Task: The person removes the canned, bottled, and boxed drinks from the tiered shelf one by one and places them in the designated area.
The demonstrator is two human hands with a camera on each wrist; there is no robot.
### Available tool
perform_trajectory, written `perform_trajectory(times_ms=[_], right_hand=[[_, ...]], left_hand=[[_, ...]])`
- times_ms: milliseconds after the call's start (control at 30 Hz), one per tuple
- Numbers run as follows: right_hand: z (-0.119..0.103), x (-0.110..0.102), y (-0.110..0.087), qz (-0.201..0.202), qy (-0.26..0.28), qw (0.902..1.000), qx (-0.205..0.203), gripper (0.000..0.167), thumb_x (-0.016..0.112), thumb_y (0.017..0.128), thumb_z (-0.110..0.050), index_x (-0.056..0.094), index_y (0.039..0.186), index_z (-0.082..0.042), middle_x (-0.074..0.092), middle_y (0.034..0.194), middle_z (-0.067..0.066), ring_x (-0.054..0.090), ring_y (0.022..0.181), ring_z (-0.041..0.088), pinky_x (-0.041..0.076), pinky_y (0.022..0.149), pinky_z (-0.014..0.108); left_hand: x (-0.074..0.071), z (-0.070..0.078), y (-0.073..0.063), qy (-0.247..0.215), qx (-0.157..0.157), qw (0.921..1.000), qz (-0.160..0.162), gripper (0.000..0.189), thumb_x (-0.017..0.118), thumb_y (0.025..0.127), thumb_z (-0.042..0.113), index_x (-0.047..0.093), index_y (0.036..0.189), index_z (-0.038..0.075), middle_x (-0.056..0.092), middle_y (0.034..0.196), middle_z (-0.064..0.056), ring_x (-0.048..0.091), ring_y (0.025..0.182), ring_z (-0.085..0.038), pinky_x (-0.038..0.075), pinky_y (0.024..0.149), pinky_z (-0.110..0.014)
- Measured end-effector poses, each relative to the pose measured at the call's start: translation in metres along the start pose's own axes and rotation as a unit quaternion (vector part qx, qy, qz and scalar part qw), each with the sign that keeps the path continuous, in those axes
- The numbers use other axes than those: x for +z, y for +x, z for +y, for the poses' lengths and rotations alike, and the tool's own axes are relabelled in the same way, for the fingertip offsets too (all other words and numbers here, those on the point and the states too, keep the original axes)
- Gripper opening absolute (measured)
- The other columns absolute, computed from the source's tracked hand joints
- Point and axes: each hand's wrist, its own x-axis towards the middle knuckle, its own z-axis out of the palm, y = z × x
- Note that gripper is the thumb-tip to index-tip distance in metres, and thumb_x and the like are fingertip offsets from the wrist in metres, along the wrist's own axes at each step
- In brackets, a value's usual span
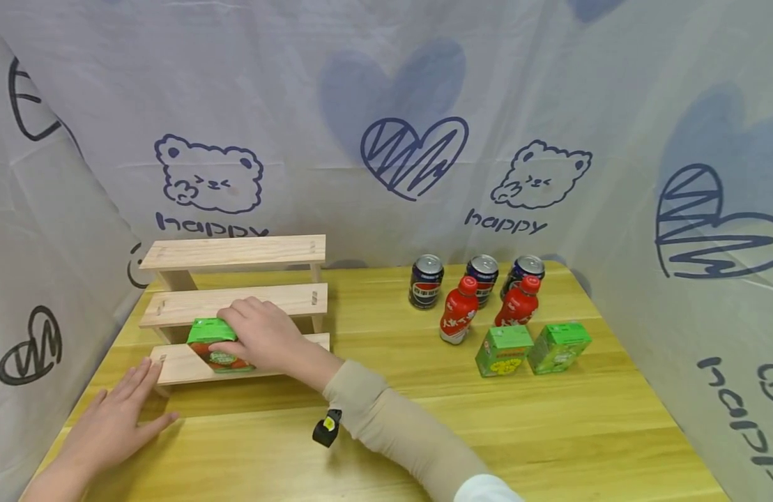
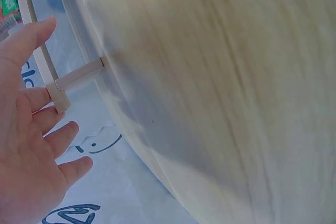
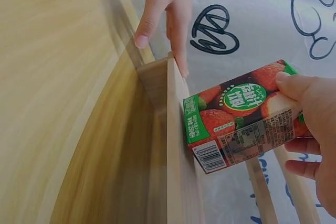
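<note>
My right hand (image 1: pixel 263 336) grips a strawberry juice box (image 1: pixel 222 358) by its upper end. Green on top with strawberries printed on its sides, the box (image 3: pixel 231 114) is at the bottom step of a three-step wooden rack (image 1: pixel 180 367). In the right wrist view its lower end is right at that step's board and it leans over. My left hand (image 1: pixel 113 422) lies at the rack's left front corner, fingers extended, fingertips at the end of the bottom board. In the left wrist view the left hand's fingers (image 2: pixel 63 137) are spread beside the rack's end.
On the right side of the table (image 1: pixel 386 404) stand several dark blue cans (image 1: pixel 426 282), two red bottles (image 1: pixel 459 310) and two green juice boxes (image 1: pixel 504 351). A printed cloth (image 1: pixel 311 174) hangs behind and on both sides. A small black strap (image 1: pixel 326 429) hangs by my right forearm.
</note>
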Motion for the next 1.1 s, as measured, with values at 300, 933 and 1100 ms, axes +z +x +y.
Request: perform_trajectory(times_ms=[300, 933, 1100], right_hand=[[0.017, -0.004, -0.022, 0.032, 0.008, 0.9995, 0.004, 0.052, 0.050, 0.095, -0.059, 0.059, 0.127, -0.018, 0.063, 0.114, -0.009, 0.058, 0.104, 0.005, 0.050, 0.085, 0.015], [0.049, -0.021, -0.083, 0.104, 0.040, 0.9935, -0.022, 0.047, 0.065, 0.090, -0.047, 0.063, 0.118, -0.009, 0.064, 0.106, -0.001, 0.060, 0.099, 0.012, 0.052, 0.085, 0.021], [0.058, -0.027, -0.101, 0.119, 0.052, 0.9911, -0.028, 0.046, 0.069, 0.089, -0.043, 0.063, 0.117, -0.006, 0.065, 0.107, 0.001, 0.061, 0.101, 0.014, 0.053, 0.090, 0.023]], left_hand=[[-0.001, 0.001, 0.000, -0.012, -0.003, 0.9999, -0.008, 0.101, 0.054, 0.090, 0.064, 0.002, 0.158, 0.009, 0.010, 0.160, -0.029, 0.020, 0.142, -0.054, 0.016, 0.106, -0.077], [-0.001, -0.001, -0.001, -0.008, 0.005, 1.0000, -0.001, 0.101, 0.054, 0.091, 0.063, 0.001, 0.158, 0.010, 0.009, 0.160, -0.028, 0.019, 0.142, -0.054, 0.015, 0.105, -0.078], [0.000, -0.001, -0.001, -0.011, 0.003, 0.9999, -0.008, 0.101, 0.054, 0.090, 0.063, 0.001, 0.158, 0.009, 0.009, 0.160, -0.028, 0.019, 0.142, -0.053, 0.015, 0.105, -0.078]])
